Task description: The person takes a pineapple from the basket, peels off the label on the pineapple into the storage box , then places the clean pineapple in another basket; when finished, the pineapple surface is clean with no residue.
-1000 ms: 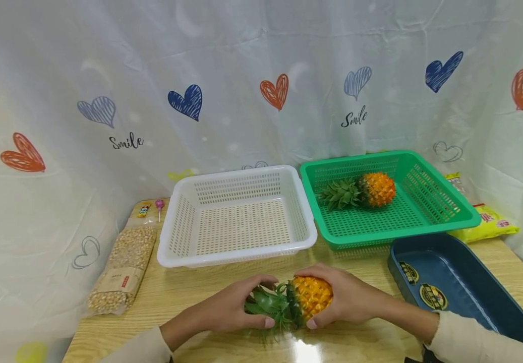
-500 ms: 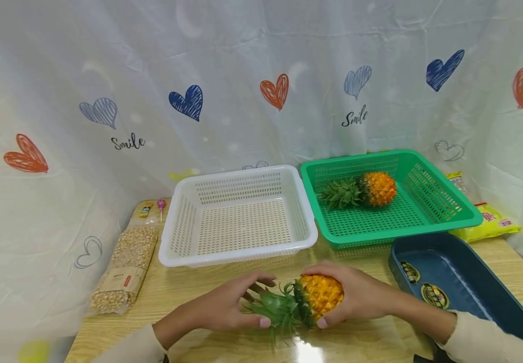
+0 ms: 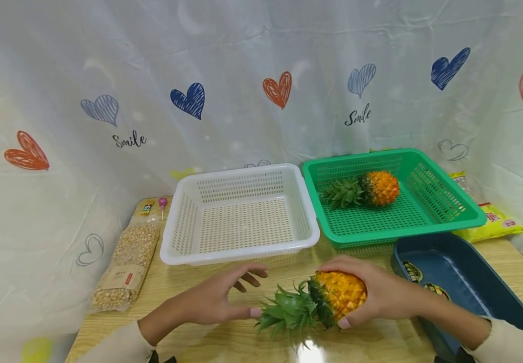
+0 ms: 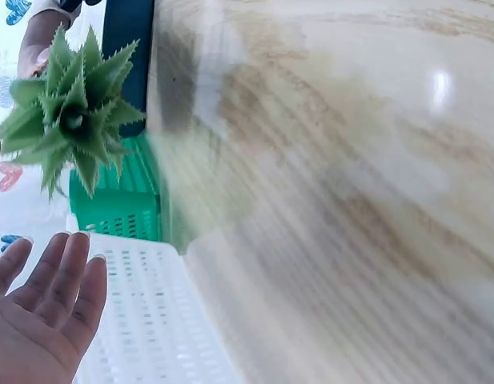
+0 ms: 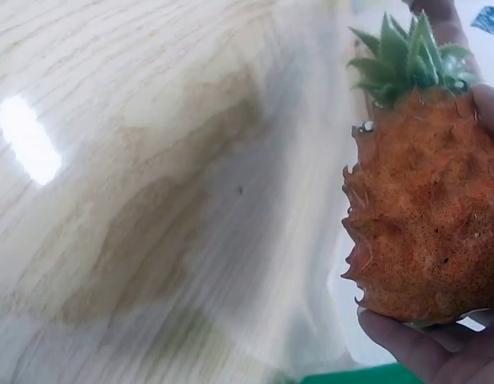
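My right hand (image 3: 384,290) grips a small pineapple (image 3: 343,295) by its orange body, thumb in front and fingers behind. The fruit lies sideways over the near middle of the table, its green leafy crown (image 3: 286,310) pointing left. Whether it touches the table I cannot tell. Just left of the crown is my left hand (image 3: 213,297), fingers spread and holding nothing, thumb tip close to the leaves. In the left wrist view that hand (image 4: 50,312) is apart from the spiky crown (image 4: 74,120). The right wrist view shows the pineapple body (image 5: 427,208) between thumb and fingers.
A white basket (image 3: 240,254) stands behind my hands. Beside it, a green basket (image 3: 406,232) contains another pineapple (image 3: 381,187). A dark blue tray (image 3: 452,267) lies at the right, near my right forearm. A bag of corn kernels (image 3: 125,267), a lollipop (image 3: 163,202) and a yellow packet (image 3: 490,224) flank the baskets.
My right hand has moved right with the pineapple. My left hand has shifted left, away from around the crown, and its fingers have spread, leaving the leaves uncovered.
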Demonstrator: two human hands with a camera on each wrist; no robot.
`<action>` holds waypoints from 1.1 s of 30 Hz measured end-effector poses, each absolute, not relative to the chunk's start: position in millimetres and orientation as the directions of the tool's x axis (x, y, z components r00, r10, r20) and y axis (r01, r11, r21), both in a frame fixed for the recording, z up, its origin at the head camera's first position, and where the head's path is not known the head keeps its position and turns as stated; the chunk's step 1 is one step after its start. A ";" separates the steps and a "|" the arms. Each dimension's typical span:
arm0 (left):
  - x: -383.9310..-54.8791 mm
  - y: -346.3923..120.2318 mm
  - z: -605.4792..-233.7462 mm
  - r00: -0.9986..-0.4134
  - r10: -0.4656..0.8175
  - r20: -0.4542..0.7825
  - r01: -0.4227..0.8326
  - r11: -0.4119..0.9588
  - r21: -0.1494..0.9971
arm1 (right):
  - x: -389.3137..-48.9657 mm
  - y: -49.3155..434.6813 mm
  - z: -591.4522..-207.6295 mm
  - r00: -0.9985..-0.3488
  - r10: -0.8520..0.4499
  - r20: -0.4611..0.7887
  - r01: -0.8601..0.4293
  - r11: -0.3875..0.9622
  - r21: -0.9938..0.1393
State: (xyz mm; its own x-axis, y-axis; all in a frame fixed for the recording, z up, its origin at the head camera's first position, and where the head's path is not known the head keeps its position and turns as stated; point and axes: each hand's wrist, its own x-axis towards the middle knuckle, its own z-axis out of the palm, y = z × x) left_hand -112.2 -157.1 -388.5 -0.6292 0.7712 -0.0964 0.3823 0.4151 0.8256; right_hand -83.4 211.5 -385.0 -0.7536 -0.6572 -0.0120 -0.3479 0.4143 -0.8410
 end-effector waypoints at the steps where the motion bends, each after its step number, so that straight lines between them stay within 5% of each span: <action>1: -112.4 -158.6 -386.3 -0.632 0.769 -0.092 0.387 0.416 0.823 | -83.2 213.7 -382.9 -0.751 -0.660 -0.005 -0.354 0.409 -0.841; 22: -135.8 -186.2 -360.9 -0.674 0.736 0.060 0.551 0.447 0.704 | -96.6 269.3 -345.9 -0.779 -0.627 -0.018 -0.322 0.425 -0.846; 33: -156.2 -197.9 -362.3 -0.742 0.655 0.143 0.563 0.494 0.662 | -114.5 290.6 -334.5 -0.815 -0.578 0.045 -0.377 0.470 -0.798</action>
